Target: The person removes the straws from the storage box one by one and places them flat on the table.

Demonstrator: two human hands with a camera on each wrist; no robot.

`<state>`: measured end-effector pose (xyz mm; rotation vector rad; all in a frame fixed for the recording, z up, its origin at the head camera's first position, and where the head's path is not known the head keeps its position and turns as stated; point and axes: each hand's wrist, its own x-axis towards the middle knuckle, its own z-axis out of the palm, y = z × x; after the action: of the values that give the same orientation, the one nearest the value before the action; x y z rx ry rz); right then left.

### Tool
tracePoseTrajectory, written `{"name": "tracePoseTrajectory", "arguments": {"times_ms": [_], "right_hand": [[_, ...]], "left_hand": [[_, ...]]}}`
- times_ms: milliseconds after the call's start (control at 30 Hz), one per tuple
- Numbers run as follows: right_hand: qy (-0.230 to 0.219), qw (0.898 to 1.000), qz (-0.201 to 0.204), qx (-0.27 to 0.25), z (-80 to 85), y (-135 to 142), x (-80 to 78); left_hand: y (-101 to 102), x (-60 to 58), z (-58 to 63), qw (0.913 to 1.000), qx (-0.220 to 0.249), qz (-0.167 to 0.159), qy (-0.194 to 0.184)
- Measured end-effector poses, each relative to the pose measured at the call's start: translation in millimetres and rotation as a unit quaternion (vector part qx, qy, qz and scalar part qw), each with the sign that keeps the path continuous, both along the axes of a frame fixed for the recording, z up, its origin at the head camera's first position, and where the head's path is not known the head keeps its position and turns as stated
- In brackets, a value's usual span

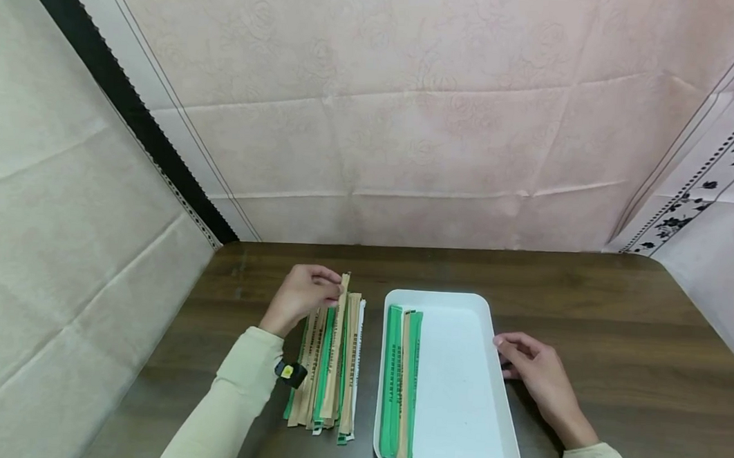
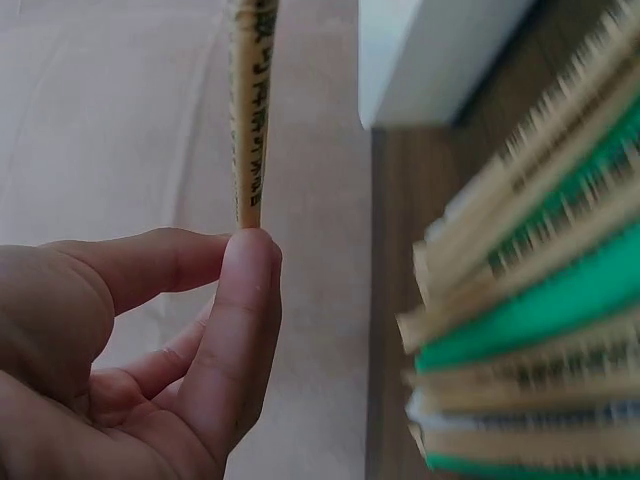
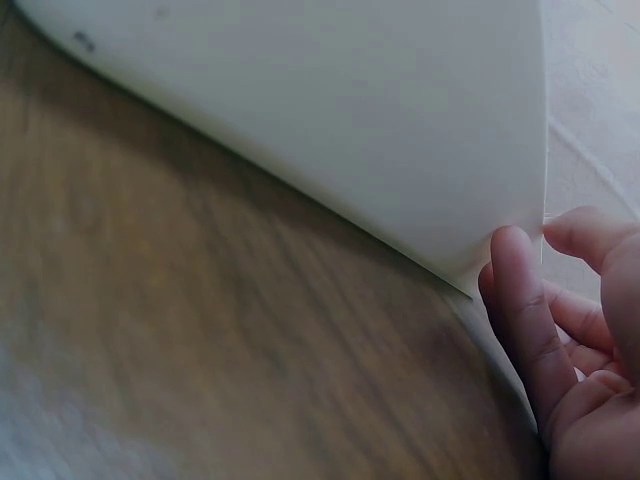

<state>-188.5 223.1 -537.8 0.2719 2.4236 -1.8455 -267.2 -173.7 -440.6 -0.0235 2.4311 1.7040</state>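
My left hand [image 1: 306,296] pinches the far end of slim brown paper-wrapped chopsticks [image 1: 338,338] between thumb and fingertips. That end is raised over the pile of brown and green wrapped chopsticks [image 1: 309,385]. In the left wrist view, dark print shows along the held brown wrapper [image 2: 250,120]. To the right of the pile lies a white tray [image 1: 459,379], with green wrapped chopsticks [image 1: 391,382] and a brown packet [image 1: 404,397] lengthwise at its left side. My right hand [image 1: 536,373] pinches the tray's right rim, thumb on the edge and a finger against the outer wall [image 3: 400,200].
Everything stands on a dark wooden table [image 1: 623,325]. Pale cloth [image 1: 408,155] hangs behind its far edge and on both sides. The pile lies close to the tray's left wall, with a narrow gap between them.
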Motion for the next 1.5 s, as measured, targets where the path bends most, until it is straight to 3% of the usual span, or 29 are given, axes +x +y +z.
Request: {"name": "tracePoseTrajectory", "arguments": {"times_ms": [333,533,767,933,1100,1333,1500], "right_hand": [[0.011,1.0,0.001,-0.003,0.7,2,2.7],[0.016,1.0,0.001,-0.006,-0.3,2,3.1],[0.012,1.0,-0.002,-0.006,0.0,2,3.0],[0.005,1.0,-0.001,-0.002,0.5,1,1.1],[0.005,1.0,0.001,-0.001,-0.9,-1,-0.4],[0.003,1.0,0.002,-0.008,-2.2,-1,-0.3],[0.012,1.0,0.003,0.0,-1.3,-1,-0.1]], "left_hand": [[-31,-4.9,-24.5,0.9981,-0.036,0.042,-0.026],[-36,-6.9,-36.9,0.996,-0.058,0.06,-0.031],[-37,-4.8,-42.1,0.9936,-0.079,0.078,-0.021],[-34,-1.8,-33.6,0.99,-0.119,0.074,0.015],[-17,2.1,-12.9,0.9842,-0.16,0.044,0.063],[21,8.2,14.6,0.9943,-0.081,-0.016,0.066],[53,10.2,21.8,0.9958,-0.063,-0.039,0.055]]}}
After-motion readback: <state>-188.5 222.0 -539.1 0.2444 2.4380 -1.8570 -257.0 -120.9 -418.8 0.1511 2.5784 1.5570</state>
